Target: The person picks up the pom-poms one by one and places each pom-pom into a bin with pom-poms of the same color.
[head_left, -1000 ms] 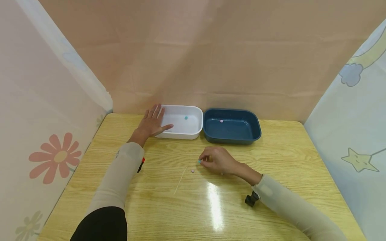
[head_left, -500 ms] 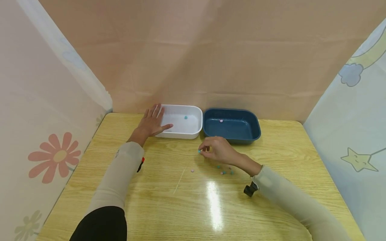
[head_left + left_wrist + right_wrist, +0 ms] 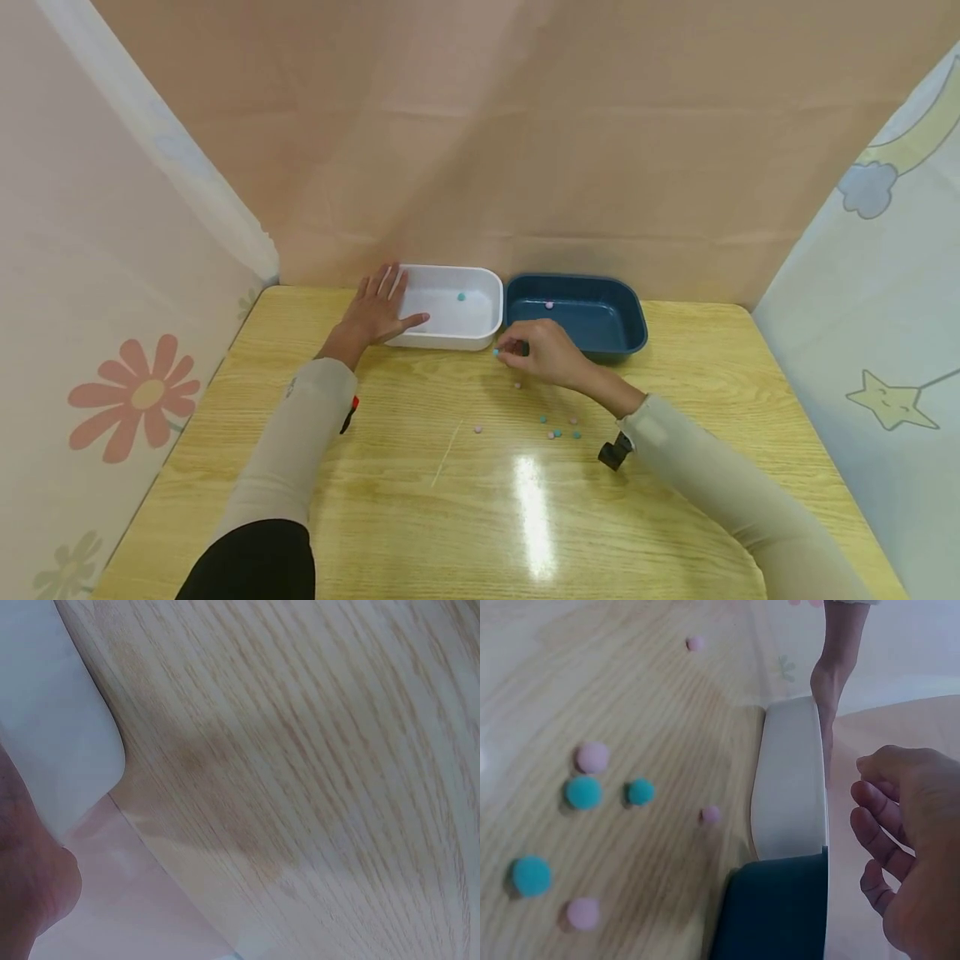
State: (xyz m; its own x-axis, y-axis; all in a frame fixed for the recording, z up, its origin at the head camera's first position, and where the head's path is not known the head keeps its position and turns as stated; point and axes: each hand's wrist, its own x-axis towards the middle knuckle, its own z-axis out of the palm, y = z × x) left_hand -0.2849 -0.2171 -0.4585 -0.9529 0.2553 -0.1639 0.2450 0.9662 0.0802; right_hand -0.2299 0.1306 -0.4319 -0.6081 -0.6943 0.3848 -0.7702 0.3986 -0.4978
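Note:
My left hand (image 3: 372, 315) lies with spread fingers over the left end of a white tub (image 3: 450, 341), its thumb along the front rim. A small teal ball (image 3: 461, 297) lies inside that tub. My right hand (image 3: 551, 354) pinches another small teal ball (image 3: 496, 353) between thumb and index finger, just in front of where the white tub meets a dark blue tub (image 3: 611, 325). One pink ball (image 3: 549, 305) lies in the blue tub. In the right wrist view the right hand's other fingers are loosely curled, and the pinched ball is hidden there.
Several loose teal and pink balls lie on the wooden table (image 3: 420, 517), among them a teal ball (image 3: 531, 875) and a pink ball (image 3: 583, 913). A lone pink ball (image 3: 477, 429) sits further left. A brown backdrop (image 3: 465, 167) rises behind the tubs.
My right hand has moved away from me toward the tubs with the pinched teal ball, uncovering several balls on the table. The left hand has stayed on the white tub.

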